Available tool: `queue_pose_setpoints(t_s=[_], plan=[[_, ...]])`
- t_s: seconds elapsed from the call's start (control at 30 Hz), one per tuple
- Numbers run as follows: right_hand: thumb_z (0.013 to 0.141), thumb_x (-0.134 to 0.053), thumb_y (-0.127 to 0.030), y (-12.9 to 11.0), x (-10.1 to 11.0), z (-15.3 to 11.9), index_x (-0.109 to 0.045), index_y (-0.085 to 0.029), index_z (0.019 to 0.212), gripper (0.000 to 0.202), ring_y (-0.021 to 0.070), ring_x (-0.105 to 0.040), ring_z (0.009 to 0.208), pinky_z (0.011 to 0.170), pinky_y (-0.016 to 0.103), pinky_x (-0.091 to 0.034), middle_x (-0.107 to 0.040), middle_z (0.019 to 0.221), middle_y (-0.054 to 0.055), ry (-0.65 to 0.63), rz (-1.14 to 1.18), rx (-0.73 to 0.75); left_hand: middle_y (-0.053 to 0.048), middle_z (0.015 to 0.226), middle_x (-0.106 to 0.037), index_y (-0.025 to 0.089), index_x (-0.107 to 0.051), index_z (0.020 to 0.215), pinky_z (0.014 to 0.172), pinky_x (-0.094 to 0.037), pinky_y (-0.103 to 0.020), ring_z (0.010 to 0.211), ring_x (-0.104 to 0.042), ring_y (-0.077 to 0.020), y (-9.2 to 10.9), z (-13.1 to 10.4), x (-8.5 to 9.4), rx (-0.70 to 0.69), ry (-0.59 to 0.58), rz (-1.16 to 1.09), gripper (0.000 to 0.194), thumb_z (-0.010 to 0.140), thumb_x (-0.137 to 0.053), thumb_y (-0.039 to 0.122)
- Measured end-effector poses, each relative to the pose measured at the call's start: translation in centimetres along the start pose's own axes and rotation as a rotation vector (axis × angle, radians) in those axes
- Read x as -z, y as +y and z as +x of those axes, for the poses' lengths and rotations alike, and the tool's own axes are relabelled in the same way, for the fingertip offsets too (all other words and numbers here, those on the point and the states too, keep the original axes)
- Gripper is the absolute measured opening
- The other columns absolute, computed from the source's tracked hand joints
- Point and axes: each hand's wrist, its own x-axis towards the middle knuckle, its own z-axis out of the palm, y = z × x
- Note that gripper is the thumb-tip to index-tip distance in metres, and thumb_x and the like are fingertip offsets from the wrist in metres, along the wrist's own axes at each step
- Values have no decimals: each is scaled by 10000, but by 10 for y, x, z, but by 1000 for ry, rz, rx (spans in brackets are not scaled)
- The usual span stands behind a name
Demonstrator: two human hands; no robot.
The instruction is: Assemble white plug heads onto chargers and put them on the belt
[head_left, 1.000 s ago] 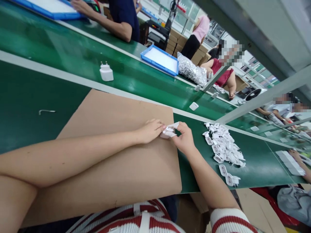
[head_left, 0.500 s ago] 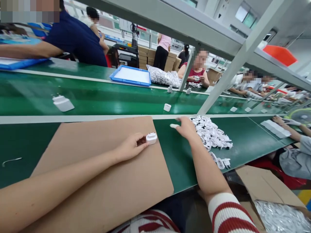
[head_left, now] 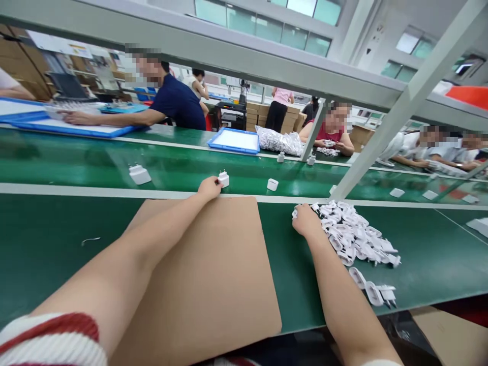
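Note:
My left hand (head_left: pixel 210 188) reaches over the far edge of the brown cardboard sheet (head_left: pixel 213 254), its fingers closed on a white plug adapter (head_left: pixel 223 178) at the green belt, pins pointing up. My right hand (head_left: pixel 307 221) is at the left edge of a pile of white plug parts (head_left: pixel 354 234), fingers curled round a small white piece (head_left: pixel 295 213). Other white adapters stand on the belt, one (head_left: pixel 140 174) to the left and one (head_left: pixel 272 184) to the right of my left hand.
A slanted metal post (head_left: pixel 396 107) rises behind the pile. Across the belt (head_left: pixel 183 165) lie blue-rimmed trays (head_left: pixel 234 141) and a plastic bag of parts (head_left: pixel 279 141). Several people work beyond. A thin wire (head_left: pixel 90 240) lies at the left.
My left hand has moved forward from the cardboard to the belt with the adapter. My right hand has closed on a white piece beside the pile. The view has turned left.

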Motion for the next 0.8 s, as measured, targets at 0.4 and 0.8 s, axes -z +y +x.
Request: queue_pose_setpoints(t_s=[0.4, 0.8], plan=[[848, -557, -52, -7, -11, -1, -605, -129, 1338, 499, 287, -653, 1110, 937, 368, -496, -678, 1254, 155, 90, 277, 247, -128, 1720, -314, 170, -391, 1601, 1300, -259, -513, 1571, -270, -373, 77, -8, -69, -603, -133, 32, 860, 792, -679, 207], [692, -697, -240, -10, -6, 2, -710, -196, 1070, 380, 159, -693, 787, 654, 240, -494, -765, 927, 51, -270, 1538, 72, -108, 1170, -676, 177, -710, 1119, 1013, -521, -391, 1080, -656, -271, 100, -66, -52, -538, -291, -148, 268, 879, -677, 290]])
